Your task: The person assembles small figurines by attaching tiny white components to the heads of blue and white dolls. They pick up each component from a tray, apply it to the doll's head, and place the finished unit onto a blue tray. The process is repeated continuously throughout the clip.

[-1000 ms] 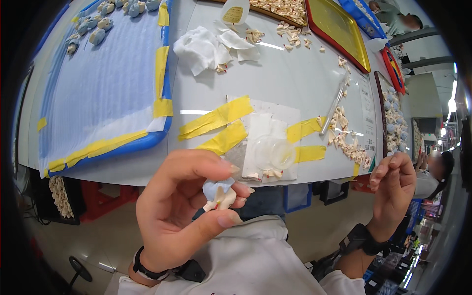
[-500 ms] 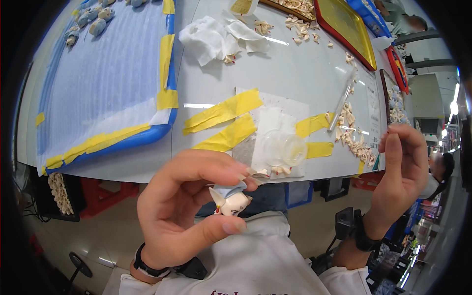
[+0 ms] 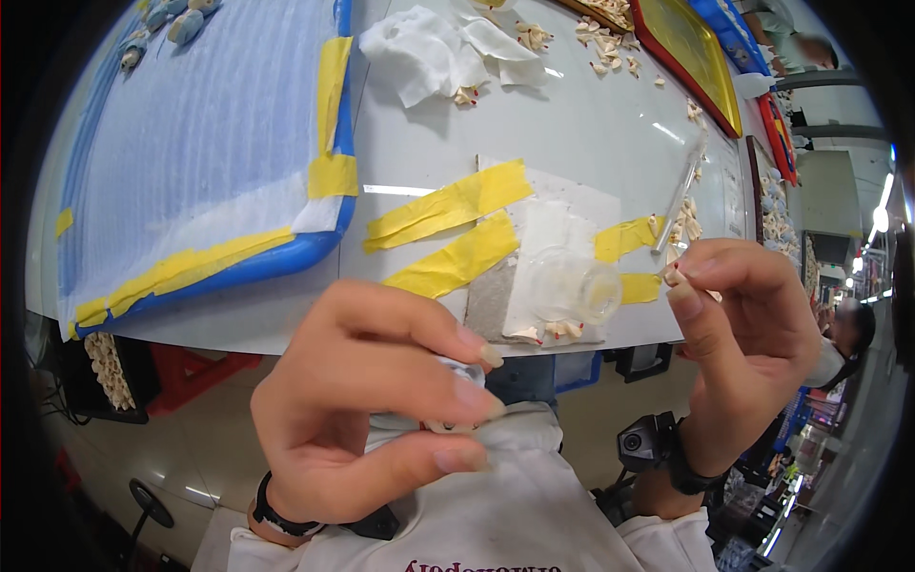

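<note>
In front of my body, my left hand (image 3: 353, 400) is closed around a small figurine head (image 3: 452, 426). Fingers cover most of it; a bit of its pale blue top and cream face shows. Off to the right, my right hand (image 3: 751, 319) pinches a tiny cream ear piece (image 3: 673, 277) with a red tip between thumb and forefinger. Between the hands, near the table's edge, a clear round dish (image 3: 572, 291) sits on a white pad held by yellow tape (image 3: 457, 202). A few similar ear pieces (image 3: 562, 331) lie just in front of the dish.
A blue-rimmed tray (image 3: 286, 252) lined with pale sheet stands at left, with several blue-and-cream heads (image 3: 185, 27) at its far end. Crumpled white tissue (image 3: 424, 57), a clear tube (image 3: 678, 198), scattered ear pieces (image 3: 610, 50) and a gold tray (image 3: 691, 59) lie farther off.
My right hand has moved left and nearer the head, bringing the ear piece into view. In my left hand the head has turned, and the fingers now hide most of it.
</note>
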A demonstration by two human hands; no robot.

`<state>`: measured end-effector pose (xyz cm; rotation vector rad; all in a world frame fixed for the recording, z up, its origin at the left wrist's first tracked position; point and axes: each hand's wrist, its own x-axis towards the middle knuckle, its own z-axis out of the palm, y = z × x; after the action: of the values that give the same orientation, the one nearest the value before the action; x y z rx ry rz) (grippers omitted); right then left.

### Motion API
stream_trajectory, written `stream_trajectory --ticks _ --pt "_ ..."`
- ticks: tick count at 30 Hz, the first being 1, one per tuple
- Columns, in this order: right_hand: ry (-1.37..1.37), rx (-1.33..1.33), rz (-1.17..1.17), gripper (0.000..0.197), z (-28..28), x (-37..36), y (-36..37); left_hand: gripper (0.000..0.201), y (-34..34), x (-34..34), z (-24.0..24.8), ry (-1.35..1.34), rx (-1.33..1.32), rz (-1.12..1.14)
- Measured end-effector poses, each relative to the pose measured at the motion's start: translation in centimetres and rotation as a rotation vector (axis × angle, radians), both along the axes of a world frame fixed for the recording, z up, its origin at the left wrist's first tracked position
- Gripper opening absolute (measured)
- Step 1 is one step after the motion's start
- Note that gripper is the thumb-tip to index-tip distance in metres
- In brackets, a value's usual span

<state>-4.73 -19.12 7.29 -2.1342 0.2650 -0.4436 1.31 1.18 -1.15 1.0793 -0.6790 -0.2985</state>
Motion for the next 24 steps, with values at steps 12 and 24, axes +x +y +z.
stream_trajectory --ticks 12,24 --pt "-0.127 -0.534 0.133 0.019 -1.8 0.2 0.4 0.037 0.3 -0.8 1.2 0.091 0.080 -0.068" --pt "-0.183 -0.064 0.252 0.017 -1.5 -0.8 1.0 0.046 -2.4 -2.6 2.5 0.429 0.031 0.118"
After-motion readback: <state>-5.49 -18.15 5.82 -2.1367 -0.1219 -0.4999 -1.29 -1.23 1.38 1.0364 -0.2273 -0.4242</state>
